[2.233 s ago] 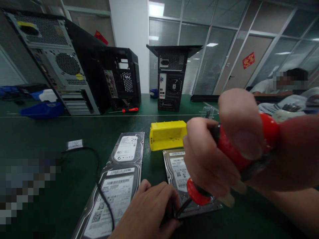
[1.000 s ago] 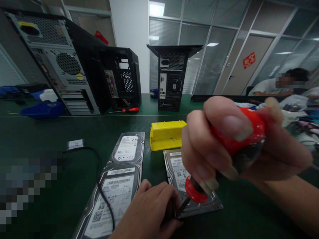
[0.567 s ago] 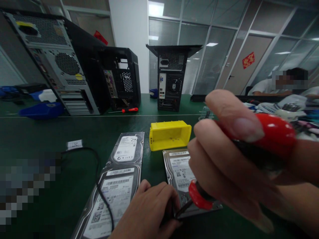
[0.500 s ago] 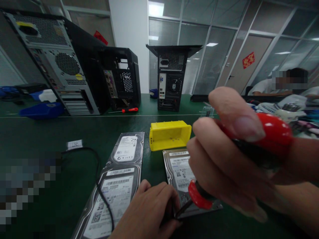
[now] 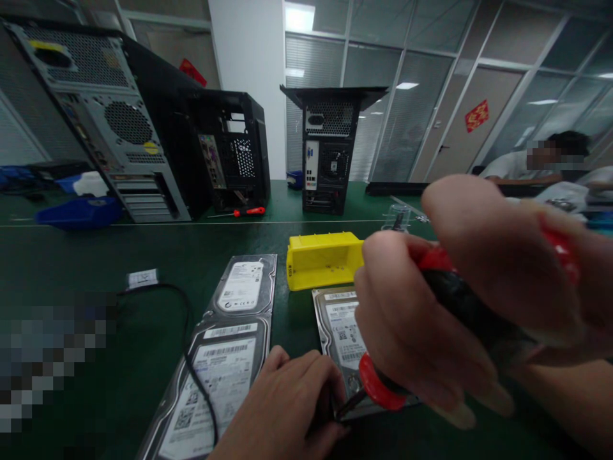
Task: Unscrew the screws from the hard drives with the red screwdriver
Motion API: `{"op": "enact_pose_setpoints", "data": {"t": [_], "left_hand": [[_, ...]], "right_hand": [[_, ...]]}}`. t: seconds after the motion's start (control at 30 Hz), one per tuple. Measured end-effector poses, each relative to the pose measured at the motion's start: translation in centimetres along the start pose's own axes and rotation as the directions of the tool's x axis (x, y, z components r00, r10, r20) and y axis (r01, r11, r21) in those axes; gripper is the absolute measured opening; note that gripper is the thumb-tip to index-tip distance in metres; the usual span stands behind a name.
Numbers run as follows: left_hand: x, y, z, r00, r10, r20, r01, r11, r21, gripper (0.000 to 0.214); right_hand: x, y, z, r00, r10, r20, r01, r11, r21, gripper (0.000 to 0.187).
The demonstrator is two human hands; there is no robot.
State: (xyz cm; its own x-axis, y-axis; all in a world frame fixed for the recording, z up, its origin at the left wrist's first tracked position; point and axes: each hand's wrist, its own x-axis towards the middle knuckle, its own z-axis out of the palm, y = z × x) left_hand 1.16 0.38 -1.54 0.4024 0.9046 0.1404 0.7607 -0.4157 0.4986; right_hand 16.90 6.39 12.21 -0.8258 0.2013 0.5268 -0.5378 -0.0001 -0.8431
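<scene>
My right hand point(image 5: 431, 306) is wrapped around the red and black handle of a screwdriver point(image 5: 378, 383). The shaft slants down to the near left corner of a hard drive point(image 5: 342, 332), where the tip seems to meet a corner screw too small to make out. At that same corner my left hand point(image 5: 297, 399) has its fingers curled against the drive's edge, bracing it; the fingertips are partly hidden. Left of it lie two more drives, one label-up nearer me point(image 5: 215, 377) and one behind point(image 5: 244, 284). A black cable point(image 5: 191, 367) crosses the nearer one.
Behind the drives, a yellow bin point(image 5: 320, 239) lies with its opening toward me, small screws inside. Computer cases point(image 5: 330, 150) stand at the back. A red-handled screwdriver point(image 5: 249, 211), a blue bin point(image 5: 79, 213) and a clear container point(image 5: 397, 217) rest nearby. Another person point(image 5: 512, 163) sits far right.
My right hand has turned on the screwdriver's handle, its thumb and fingers now covering more of the red end. My left hand and the drives are in the same place.
</scene>
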Motion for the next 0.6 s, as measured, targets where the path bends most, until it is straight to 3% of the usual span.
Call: {"op": "enact_pose_setpoints", "data": {"t": [0.17, 0.37, 0.47, 0.6], "left_hand": [[0.1, 0.0, 0.0, 1.0, 0.008, 0.016, -0.008, 1.0, -0.01, 0.026], [0.2, 0.2, -0.3, 0.999, -0.016, 0.041, 0.018, 0.999, -0.046, 0.03], [0.3, 0.4, -0.4, 0.999, -0.028, 0.042, 0.03, 0.998, -0.058, 0.029], [0.2, 0.5, -0.4, 0.999, -0.032, 0.026, 0.033, 0.998, -0.05, 0.028]], "right_hand": [[0.1, 0.4, -0.5, 0.999, -0.015, 0.045, 0.013, 0.999, 0.034, 0.039], [0.5, 1.3, -1.2, 1.0, -0.028, -0.003, 0.028, 0.994, 0.109, 0.04], [0.5, 1.4, -1.2, 0.996, -0.074, 0.052, 0.065, 0.985, 0.157, 0.043], [0.5, 0.7, -1.3, 0.997, 0.002, 0.081, -0.021, 0.971, 0.239, 0.04]]}}
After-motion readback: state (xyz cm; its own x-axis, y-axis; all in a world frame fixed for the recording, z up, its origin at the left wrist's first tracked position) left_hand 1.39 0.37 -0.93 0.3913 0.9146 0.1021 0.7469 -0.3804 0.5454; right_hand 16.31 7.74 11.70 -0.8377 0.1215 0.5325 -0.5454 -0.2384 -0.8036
